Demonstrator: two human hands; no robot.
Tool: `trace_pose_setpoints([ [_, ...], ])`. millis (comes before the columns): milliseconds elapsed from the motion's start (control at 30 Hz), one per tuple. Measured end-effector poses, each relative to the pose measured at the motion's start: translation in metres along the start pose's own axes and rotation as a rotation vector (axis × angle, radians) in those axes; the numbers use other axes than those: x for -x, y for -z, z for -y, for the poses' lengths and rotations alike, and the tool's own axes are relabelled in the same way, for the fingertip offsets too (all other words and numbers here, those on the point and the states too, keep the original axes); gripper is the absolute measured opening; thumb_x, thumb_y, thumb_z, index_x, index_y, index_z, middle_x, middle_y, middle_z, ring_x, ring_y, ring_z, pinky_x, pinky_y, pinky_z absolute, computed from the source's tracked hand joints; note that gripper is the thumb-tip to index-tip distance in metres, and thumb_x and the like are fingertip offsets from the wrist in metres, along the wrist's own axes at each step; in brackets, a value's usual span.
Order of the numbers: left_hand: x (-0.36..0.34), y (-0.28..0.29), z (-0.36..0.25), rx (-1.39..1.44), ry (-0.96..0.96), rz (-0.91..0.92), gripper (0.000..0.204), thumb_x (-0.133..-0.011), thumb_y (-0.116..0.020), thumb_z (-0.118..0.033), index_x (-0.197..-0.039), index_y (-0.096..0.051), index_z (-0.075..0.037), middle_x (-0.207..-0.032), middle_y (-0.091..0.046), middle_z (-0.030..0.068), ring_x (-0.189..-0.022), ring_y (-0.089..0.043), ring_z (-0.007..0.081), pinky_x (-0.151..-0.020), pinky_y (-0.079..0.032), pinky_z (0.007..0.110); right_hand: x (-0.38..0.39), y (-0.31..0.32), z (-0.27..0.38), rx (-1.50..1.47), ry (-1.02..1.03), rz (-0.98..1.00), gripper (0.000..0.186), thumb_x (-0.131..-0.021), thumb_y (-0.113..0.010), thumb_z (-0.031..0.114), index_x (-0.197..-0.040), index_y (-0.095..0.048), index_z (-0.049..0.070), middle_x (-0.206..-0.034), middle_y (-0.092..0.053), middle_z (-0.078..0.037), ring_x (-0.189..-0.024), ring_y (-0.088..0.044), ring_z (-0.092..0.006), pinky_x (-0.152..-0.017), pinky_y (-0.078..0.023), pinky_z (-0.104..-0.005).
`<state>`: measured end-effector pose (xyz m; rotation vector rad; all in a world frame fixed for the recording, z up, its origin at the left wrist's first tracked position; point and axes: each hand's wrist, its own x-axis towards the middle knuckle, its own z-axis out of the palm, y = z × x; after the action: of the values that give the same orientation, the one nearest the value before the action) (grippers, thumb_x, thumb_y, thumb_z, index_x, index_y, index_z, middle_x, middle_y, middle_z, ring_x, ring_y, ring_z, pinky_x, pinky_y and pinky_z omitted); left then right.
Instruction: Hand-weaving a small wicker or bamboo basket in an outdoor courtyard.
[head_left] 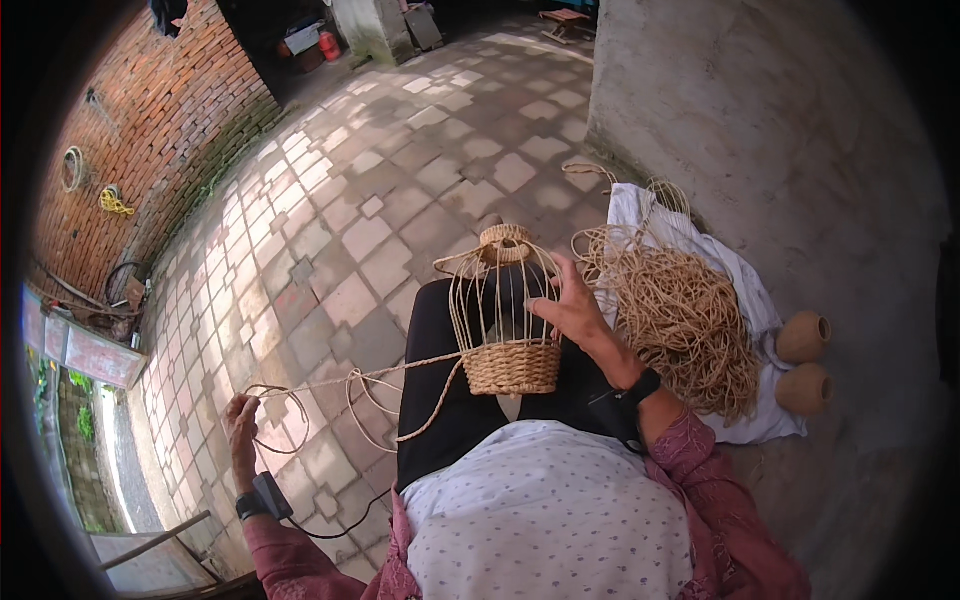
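Observation:
A half-woven wicker basket (512, 369) rests across my lap, with a dense woven band at the near end. Bare thin ribs run from that band to a small woven ring (505, 241) at the far end. My right hand (572, 305) grips the ribs on the right side, thumb and fingers bent around them. Out to the left, my left hand (241, 425) pinches a twisted tan cord (330, 380), which stretches taut to the band's left edge. Loose loops of cord hang between hand and basket.
A heap of tan cord (690, 330) lies on a white cloth (770, 310) to my right, beside two round tan pots (804, 337). A grey wall (770, 130) rises behind them. Paving tiles (350, 240) spread ahead, with a brick wall (150, 130) at the far left.

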<state>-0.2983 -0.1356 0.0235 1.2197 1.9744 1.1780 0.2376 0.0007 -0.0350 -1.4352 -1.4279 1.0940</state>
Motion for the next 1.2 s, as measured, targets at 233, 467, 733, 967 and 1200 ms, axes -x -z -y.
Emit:
trace_pose_setpoints([
  [233,-0.039,0.026,0.029,-0.211,-0.043,-0.004,0.016,-0.089,-0.061,-0.027,-0.084,-0.058,-0.012,-0.07,-0.041,-0.0067,-0.057,-0.032,0.0049,-0.05,-0.027,0.022,0.005,-0.001,0.002,0.103,0.103,-0.032,0.083,-0.07,-0.073,0.022,-0.139,-0.031,0.002,-0.127,-0.048,-0.027,-0.117,-0.051,-0.0386,-0.1,-0.042,-0.0415],
  [467,-0.078,0.024,0.032,-0.325,-0.288,0.05,0.025,-0.087,-0.062,-0.025,-0.075,-0.054,-0.005,-0.067,-0.041,-0.0021,-0.057,-0.036,0.0094,-0.049,-0.029,0.026,0.028,-0.007,0.023,0.206,0.309,-0.157,0.081,-0.07,-0.075,0.019,-0.138,-0.032,0.004,-0.124,-0.048,-0.024,-0.114,-0.051,-0.04,-0.098,-0.042,-0.043],
  [733,-0.037,-0.036,0.01,-1.088,-0.335,0.119,0.032,-0.072,-0.076,-0.028,-0.099,-0.07,-0.012,-0.098,-0.064,0.0117,-0.097,-0.06,0.0311,-0.08,-0.049,0.04,0.029,0.001,0.028,-0.052,0.28,-0.303,0.071,-0.077,-0.071,0.006,-0.137,-0.035,0.001,-0.121,-0.048,-0.018,-0.1,-0.057,-0.0228,-0.082,-0.049,-0.0321],
  [967,0.049,-0.231,-0.135,-0.219,-0.824,0.603,0.017,-0.089,-0.06,-0.017,-0.101,-0.066,-0.005,-0.096,-0.065,0.0134,-0.092,-0.061,0.0318,-0.082,-0.048,0.04,0.034,-0.001,0.034,0.051,0.409,-0.353,0.074,-0.076,-0.072,0.003,-0.14,-0.035,0.002,-0.116,-0.049,-0.014,-0.062,-0.045,-0.0078,-0.06,-0.045,-0.0225],
  [1200,0.081,-0.263,-0.103,0.569,0.639,1.047,0.042,-0.094,-0.059,-0.044,-0.114,-0.06,-0.007,-0.088,-0.06,-0.0007,-0.081,-0.061,0.0139,-0.07,-0.052,0.031,0.032,0.013,0.02,-0.156,0.343,-0.376,0.069,-0.08,-0.067,0.004,-0.139,-0.033,0.002,-0.121,-0.046,-0.016,-0.067,-0.049,-0.0073,-0.056,-0.049,-0.0208],
])
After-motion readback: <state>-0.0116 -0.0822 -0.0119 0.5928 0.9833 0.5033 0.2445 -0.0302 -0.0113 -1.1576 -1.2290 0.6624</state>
